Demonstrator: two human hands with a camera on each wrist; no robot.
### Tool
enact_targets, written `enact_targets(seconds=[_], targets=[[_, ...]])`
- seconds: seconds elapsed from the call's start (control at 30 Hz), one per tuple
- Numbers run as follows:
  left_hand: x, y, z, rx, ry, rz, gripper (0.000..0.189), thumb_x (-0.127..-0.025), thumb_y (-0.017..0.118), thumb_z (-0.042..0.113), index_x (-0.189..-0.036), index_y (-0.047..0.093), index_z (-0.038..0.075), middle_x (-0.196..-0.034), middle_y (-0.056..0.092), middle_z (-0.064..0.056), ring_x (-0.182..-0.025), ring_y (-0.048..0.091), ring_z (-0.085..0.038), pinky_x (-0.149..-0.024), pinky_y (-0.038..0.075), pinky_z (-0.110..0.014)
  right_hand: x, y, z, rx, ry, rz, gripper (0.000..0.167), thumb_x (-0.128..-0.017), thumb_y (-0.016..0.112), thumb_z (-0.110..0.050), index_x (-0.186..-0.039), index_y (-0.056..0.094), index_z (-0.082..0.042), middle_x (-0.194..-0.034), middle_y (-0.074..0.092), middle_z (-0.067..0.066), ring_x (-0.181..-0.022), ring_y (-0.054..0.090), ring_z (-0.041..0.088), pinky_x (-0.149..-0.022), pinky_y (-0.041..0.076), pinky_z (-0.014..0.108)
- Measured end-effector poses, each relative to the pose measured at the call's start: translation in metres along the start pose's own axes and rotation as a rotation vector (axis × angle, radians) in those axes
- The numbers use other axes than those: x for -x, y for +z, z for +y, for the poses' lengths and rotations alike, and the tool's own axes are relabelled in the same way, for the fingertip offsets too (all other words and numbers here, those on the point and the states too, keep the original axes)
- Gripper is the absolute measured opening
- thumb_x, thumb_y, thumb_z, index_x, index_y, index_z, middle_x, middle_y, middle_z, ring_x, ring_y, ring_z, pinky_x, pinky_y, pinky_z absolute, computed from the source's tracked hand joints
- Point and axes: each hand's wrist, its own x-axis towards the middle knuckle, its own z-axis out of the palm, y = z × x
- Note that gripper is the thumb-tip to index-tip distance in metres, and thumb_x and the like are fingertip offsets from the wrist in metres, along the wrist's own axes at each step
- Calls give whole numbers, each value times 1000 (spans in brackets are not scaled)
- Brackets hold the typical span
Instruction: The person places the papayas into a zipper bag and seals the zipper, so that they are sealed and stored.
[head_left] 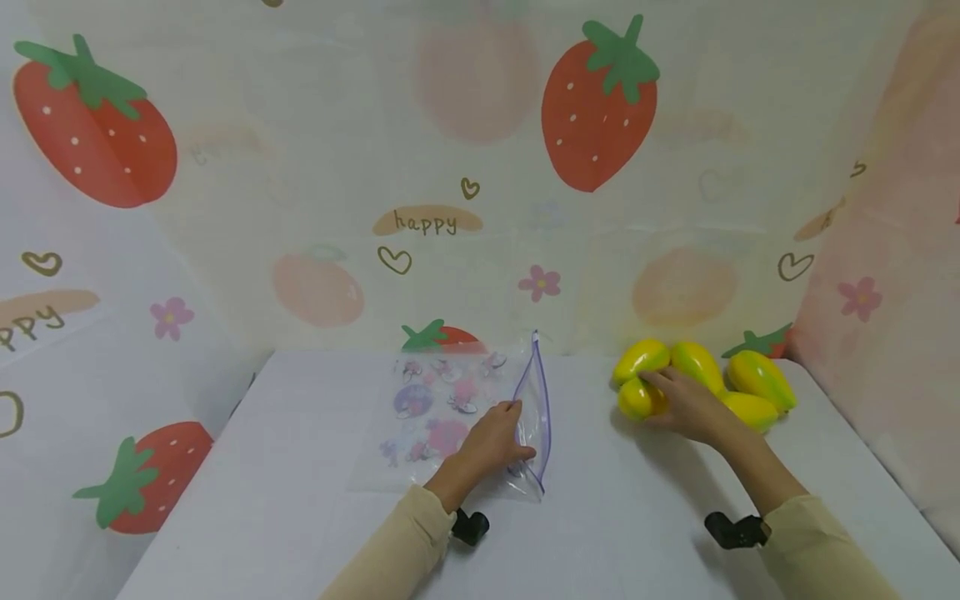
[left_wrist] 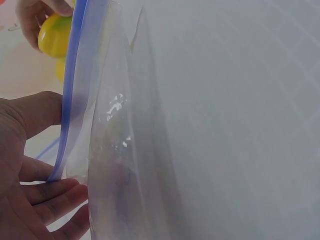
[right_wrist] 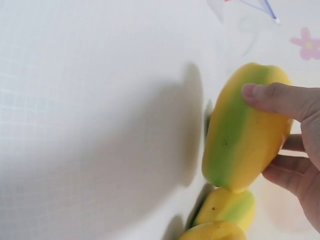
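In the head view my left hand (head_left: 491,437) is at the mouth of a clear zip bag (head_left: 427,417) with pink and purple prints, which lies flat on the table. The left wrist view shows the thumb and spread fingers touching the bag's purple zip strip (left_wrist: 72,80), and the mouth gapes. Over on the right, my right hand (head_left: 686,404) holds a yellow mango with a green stripe (right_wrist: 245,130), thumb on one side and fingers on the other. Several similar mangoes (head_left: 761,379) lie around and behind this hand, one of them (head_left: 641,360) just beyond the held one.
The white table (head_left: 585,533) stretches between the bag and the mangoes. A cloth backdrop (head_left: 322,192) printed with strawberries, hearts and flowers stands behind and at both sides. Black wrist cameras (head_left: 471,528) sit at both beige sleeves (head_left: 397,546).
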Motion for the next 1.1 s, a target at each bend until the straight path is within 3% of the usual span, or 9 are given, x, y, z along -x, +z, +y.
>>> enact_targets(seconds=[0.63, 1.1], targets=[[0, 1, 3, 9, -18, 11, 81, -81, 79, 31, -144, 41, -3, -145, 47, -20, -133, 48, -33, -109, 41, -42, -3, -8, -19, 5, -32, 33, 65, -79, 79, -17, -133, 51, 3, -127, 55, 30, -109, 57, 43, -94, 49, 56], [0, 2, 6, 2, -29, 26, 78, -82, 78, 30, -144, 42, -2, -145, 48, -19, -133, 48, -32, -110, 40, -41, -15, -8, -35, -157, 62, 31, 69, -83, 76, -32, -138, 49, -2, -126, 58, 24, -106, 58, 35, -94, 49, 54]])
